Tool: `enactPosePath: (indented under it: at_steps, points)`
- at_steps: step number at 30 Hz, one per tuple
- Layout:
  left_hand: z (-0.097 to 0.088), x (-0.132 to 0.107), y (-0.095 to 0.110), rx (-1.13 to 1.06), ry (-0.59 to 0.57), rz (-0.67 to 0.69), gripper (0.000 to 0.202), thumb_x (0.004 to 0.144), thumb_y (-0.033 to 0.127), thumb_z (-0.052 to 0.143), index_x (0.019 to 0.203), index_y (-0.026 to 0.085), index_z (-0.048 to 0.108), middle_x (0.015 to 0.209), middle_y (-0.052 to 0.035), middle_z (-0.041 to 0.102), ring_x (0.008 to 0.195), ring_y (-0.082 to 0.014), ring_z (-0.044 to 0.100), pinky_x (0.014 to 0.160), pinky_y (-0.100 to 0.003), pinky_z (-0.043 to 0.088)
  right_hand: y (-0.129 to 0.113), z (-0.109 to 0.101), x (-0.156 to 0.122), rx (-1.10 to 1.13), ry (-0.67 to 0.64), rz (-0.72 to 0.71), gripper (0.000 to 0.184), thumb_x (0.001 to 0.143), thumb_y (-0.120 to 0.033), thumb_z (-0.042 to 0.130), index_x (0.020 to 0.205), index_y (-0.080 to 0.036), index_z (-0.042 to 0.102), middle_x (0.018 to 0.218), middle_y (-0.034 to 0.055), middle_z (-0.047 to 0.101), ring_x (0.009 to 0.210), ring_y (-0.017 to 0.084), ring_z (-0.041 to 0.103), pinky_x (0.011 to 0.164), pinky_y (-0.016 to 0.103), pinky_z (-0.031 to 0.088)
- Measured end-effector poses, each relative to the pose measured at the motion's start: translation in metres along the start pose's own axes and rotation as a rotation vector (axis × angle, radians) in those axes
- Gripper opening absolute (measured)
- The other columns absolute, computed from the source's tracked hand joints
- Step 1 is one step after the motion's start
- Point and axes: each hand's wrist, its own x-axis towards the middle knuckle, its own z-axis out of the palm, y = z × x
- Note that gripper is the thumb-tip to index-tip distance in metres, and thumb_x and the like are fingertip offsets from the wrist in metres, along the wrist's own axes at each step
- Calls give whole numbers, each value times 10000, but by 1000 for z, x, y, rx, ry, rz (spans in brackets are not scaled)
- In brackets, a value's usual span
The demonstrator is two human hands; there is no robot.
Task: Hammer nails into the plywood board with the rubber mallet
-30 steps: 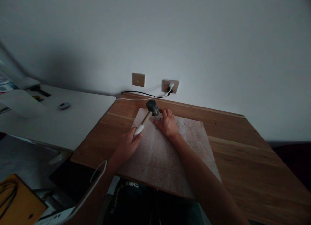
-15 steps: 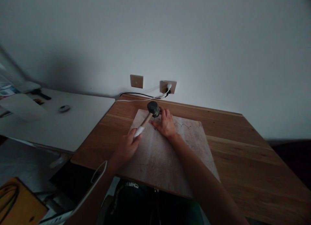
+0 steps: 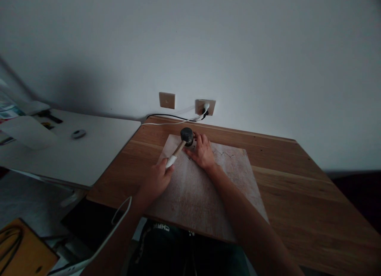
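A rubber mallet (image 3: 186, 136) with a black head and a light handle is in my left hand (image 3: 157, 178), whose fingers wrap the white grip. Its head is over the far left part of a pale, worn board (image 3: 202, 200). My right hand (image 3: 203, 153) rests on the board just right of the mallet head, thumb and forefinger spread apart. Part of the space between those fingers is hidden by the head, and small dark marks show there. A thin zigzag line (image 3: 223, 153) runs across the board to the right of my right hand.
The board lies on a brown wooden table (image 3: 297, 188) against a wall. Cables run from a wall socket (image 3: 205, 107) along the table's back edge. On the left, a white table (image 3: 98, 141) bears a computer mouse (image 3: 78, 134). A yellow case (image 3: 26, 252) stands low at left.
The mallet head has dropped slightly toward the board, with my left hand still around its grip. My right hand has barely moved.
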Motion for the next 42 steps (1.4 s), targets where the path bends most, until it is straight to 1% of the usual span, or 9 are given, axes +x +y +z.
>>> enactPosePath:
  at_steps: [5,9,15,21,29,31,35,38,42]
  points:
    - [0,-4,-2,-127,50,45,300,1017,343,470,1208,186,641,996,-102,767,963,-270,740,816,-328,502,-1,0,-1,-32,1,7,695,909,-455,674,1469,-137,414,1297,189,570,1225,361,545,1050,506,465]
    - [3,-7,-9,-233,128,30,343,1003,406,462,1196,197,653,976,-91,774,970,-269,737,832,-338,522,-4,-3,-1,-47,-5,24,492,936,-392,628,1340,-131,525,1247,185,585,1181,342,562,1028,489,475]
    - [5,-4,-12,-218,212,-23,379,977,429,475,1187,177,665,1067,-125,778,1054,-300,726,901,-389,539,-5,-7,-1,-53,-57,-40,249,982,-299,563,1184,-195,665,1262,155,578,1177,302,562,1031,471,459]
    - [3,-5,-10,-206,175,27,329,985,417,468,1126,198,668,894,-82,766,893,-274,742,792,-348,534,-7,-9,2,-81,-108,-9,191,995,-225,560,1073,-215,734,1236,144,601,1165,293,556,1004,464,457]
    - [5,-6,-8,-208,119,41,331,986,404,456,1161,202,651,870,-70,753,892,-270,728,790,-342,509,-11,-10,3,-145,-129,77,188,983,-288,621,1115,-218,735,1283,144,593,1188,307,535,1009,454,440]
    - [4,-5,-9,-229,109,43,325,985,405,457,1155,207,651,859,-63,748,895,-267,727,794,-339,507,-9,-8,3,-138,-108,88,243,956,-357,668,1147,-213,710,1301,150,585,1195,324,534,1010,472,447]
    - [-5,-1,-12,-185,69,76,294,984,394,474,1105,206,665,903,-74,756,939,-271,729,810,-337,503,-4,-2,2,-77,-12,115,551,882,-518,732,1317,-209,594,1286,164,577,1202,353,541,1005,501,462]
    - [-12,1,-12,-103,23,103,251,984,360,497,1070,205,675,973,-95,769,993,-276,728,831,-334,497,-3,-1,2,-51,15,108,693,870,-542,728,1418,-184,501,1299,178,567,1221,361,538,1013,512,457]
    - [-16,2,-7,-11,-10,102,248,995,325,498,1110,191,672,1008,-124,772,1031,-291,731,844,-338,495,-6,-4,2,-65,-8,104,755,840,-540,762,1434,-163,486,1303,189,566,1218,367,544,1017,505,456]
